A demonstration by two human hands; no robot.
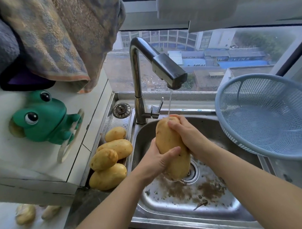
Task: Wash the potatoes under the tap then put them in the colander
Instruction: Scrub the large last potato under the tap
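Two bare forearms stretched over the steel sink (186, 210), its floor speckled with dirt. The left hand (156, 161) gripped the long potato (165, 138) low down, thumb curled across its front. The right hand (188, 135) wrapped the top end, fingers pressed together. The potato stood nearly upright under the tap (169, 73), with a thin stream of water (169, 103) hitting its tip. Four more potatoes (110, 160) lay piled on the sink's left ledge. The blue colander (269, 118) sat tilted at the sink's right edge.
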